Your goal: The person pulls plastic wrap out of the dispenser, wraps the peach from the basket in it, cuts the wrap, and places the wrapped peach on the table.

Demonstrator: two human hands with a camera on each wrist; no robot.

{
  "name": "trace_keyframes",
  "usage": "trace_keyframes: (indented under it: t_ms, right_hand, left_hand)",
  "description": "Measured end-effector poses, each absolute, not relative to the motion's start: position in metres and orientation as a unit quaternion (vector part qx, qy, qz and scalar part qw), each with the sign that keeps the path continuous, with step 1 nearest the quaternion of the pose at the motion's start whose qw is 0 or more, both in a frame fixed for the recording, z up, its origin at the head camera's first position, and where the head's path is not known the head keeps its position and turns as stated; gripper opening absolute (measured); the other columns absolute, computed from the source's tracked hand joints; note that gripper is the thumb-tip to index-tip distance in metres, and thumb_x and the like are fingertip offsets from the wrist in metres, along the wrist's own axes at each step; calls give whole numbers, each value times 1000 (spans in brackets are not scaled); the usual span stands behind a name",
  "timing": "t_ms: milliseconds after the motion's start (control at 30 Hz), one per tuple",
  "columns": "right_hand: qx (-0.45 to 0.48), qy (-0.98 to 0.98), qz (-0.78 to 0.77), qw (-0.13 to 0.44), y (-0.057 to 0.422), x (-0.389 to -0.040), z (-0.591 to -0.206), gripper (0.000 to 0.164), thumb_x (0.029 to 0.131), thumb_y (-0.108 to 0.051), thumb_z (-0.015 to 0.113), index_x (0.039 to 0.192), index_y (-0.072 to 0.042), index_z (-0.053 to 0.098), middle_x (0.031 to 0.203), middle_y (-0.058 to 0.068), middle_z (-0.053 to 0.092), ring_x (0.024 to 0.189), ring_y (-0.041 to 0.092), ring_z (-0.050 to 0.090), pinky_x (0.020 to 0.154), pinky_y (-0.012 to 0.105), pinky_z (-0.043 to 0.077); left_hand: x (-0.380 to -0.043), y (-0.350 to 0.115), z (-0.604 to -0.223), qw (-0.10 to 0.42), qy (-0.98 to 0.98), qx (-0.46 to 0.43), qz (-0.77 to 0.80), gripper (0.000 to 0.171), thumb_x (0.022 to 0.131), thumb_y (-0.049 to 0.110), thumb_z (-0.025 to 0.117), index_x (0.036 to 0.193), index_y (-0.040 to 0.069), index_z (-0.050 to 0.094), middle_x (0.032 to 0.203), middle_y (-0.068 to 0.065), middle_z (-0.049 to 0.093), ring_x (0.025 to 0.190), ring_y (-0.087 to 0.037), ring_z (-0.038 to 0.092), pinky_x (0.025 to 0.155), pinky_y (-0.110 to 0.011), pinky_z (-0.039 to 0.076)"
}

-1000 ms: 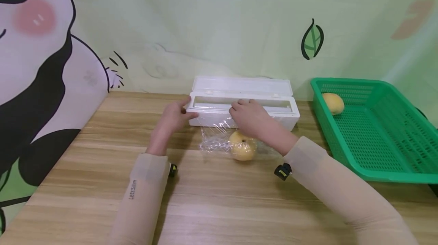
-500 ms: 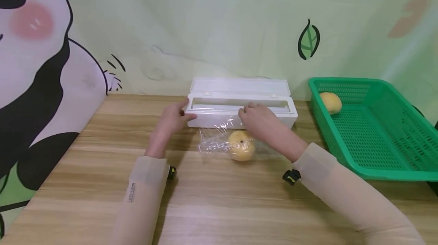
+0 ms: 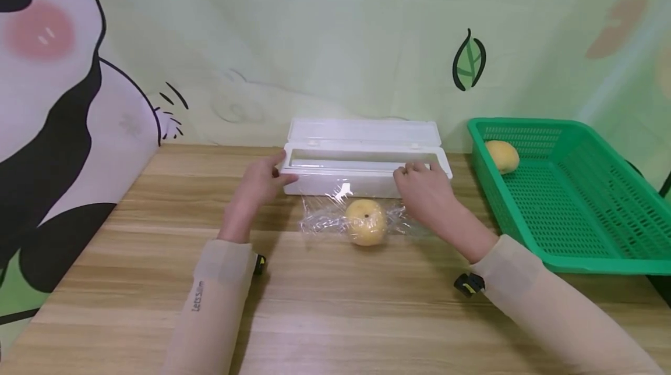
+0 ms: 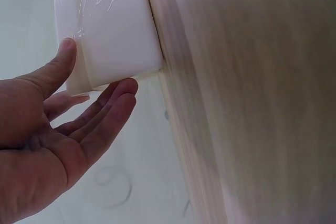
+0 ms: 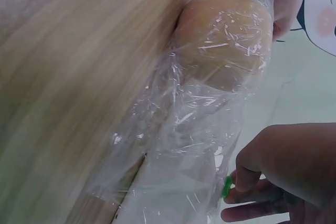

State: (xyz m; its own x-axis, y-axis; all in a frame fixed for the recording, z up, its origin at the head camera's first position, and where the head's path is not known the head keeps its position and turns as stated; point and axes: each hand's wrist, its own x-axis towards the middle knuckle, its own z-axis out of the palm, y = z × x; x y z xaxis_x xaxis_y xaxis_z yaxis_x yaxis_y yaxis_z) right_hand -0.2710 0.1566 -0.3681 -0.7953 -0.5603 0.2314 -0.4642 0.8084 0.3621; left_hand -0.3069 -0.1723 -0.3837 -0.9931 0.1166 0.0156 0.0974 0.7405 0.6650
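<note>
Yellow fruit [image 3: 366, 222] — on table [image 3: 335, 311] in cling film [image 3: 322, 222], before dispenser box [image 3: 343, 184] | your left hand [image 3: 259, 183] grips box end, likely steadying it | your right hand [image 3: 427, 193] pinches green piece [image 5: 227, 187], probably the cutter

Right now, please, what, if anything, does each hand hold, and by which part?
Left hand: the white box, by its left end. Right hand: a small green piece; exact spot unclear.

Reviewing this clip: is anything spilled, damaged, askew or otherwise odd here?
Nothing looks spilled or damaged. The one untidy spot is the clear film, wrinkled and bunched on both sides of the yellow fruit rather than lying flat. The white box stands upright on the table with its lid open.
</note>
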Motion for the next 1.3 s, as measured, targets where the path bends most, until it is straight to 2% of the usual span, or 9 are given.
trace_keyframes:
  t_ms: [200, 400, 500, 800, 1067, 1167, 1300]
  right_hand:
    - [247, -945, -139, 165, 158, -269, -370, 20, 92, -3, 66, 111, 4, 67, 98, 19, 69, 93, 35, 65, 74, 50, 53]
    - [218, -959, -124, 134, 163, -267, -366, 23, 94, -6, 64, 114, 4, 66, 99, 22, 68, 94, 38, 66, 76, 54, 52]
    - [197, -965, -126, 120, 170, -265, -365, 21, 95, -8, 63, 110, 6, 65, 99, 25, 68, 95, 40, 64, 77, 55, 51]
    - [173, -967, -122, 139, 187, -261, -368, 13, 94, -7, 61, 98, 6, 60, 92, 25, 63, 83, 40, 62, 62, 49, 46]
    - [124, -981, -114, 96, 190, -258, -366, 29, 95, -11, 60, 112, 12, 60, 103, 32, 63, 93, 44, 61, 64, 53, 49]
    - [115, -985, -97, 89, 193, -259, -365, 31, 94, -13, 61, 113, 13, 60, 105, 32, 63, 98, 44, 60, 63, 55, 51]
    - [116, -987, -54, 99, 194, -257, -362, 33, 95, -15, 60, 116, 11, 60, 113, 32, 63, 106, 46, 57, 71, 59, 51]
  left_hand:
    - [-307, -172, -384, 16, 933, 56, 355, 72, 100, 24, 70, 158, 1, 34, 106, -24, 65, 86, -27, 56, 73, -36, 49]
    - [-308, -169, -384, 16, 936, 67, 345, 72, 100, 25, 70, 157, 0, 35, 100, -22, 65, 81, -25, 55, 69, -34, 48]
    - [-307, -167, -383, 16, 934, 66, 350, 72, 100, 24, 71, 157, -1, 35, 99, -21, 64, 81, -25, 54, 69, -33, 47]
    - [-307, -170, -385, 12, 933, 55, 355, 72, 100, 25, 70, 158, 0, 34, 101, -24, 65, 81, -25, 57, 70, -35, 49]
    - [-305, -168, -384, 28, 931, 49, 361, 73, 101, 24, 69, 159, 1, 32, 111, -25, 66, 91, -29, 60, 77, -38, 52]
    - [-304, -169, -383, 25, 932, 48, 358, 72, 101, 23, 69, 159, 1, 31, 113, -27, 66, 93, -30, 61, 78, -40, 52]
    - [-303, -170, -381, 24, 931, 51, 361, 72, 101, 22, 69, 159, 0, 32, 113, -27, 67, 93, -30, 61, 79, -40, 52]
